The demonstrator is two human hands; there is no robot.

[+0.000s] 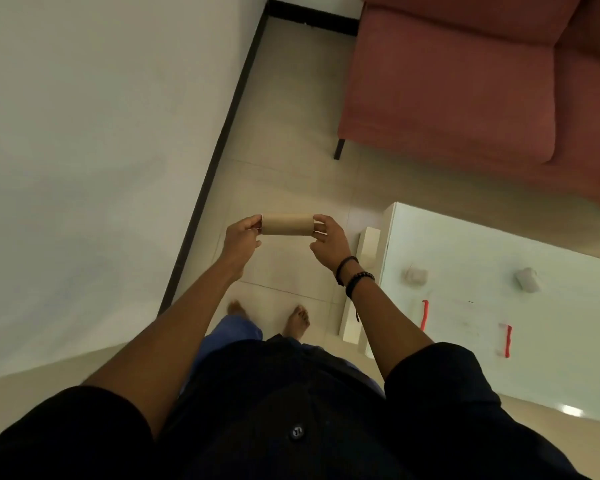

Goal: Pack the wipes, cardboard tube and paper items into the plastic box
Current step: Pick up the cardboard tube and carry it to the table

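A brown cardboard tube [287, 224] lies level in the air over the tiled floor, in front of my body. My left hand [240, 237] pinches its left end with thumb and fingers. My right hand [328, 239], with dark bracelets at the wrist, pinches its right end. Both arms reach forward at about waist height. No plastic box, wipes or paper items can be made out clearly in this view.
A glass-topped white table [482, 258] stands at the right, with small pale objects and red-marked pieces showing through it. A red sofa [465, 81] fills the upper right. A white wall [84, 133] with a dark skirting runs along the left. My bare feet stand on the tiles.
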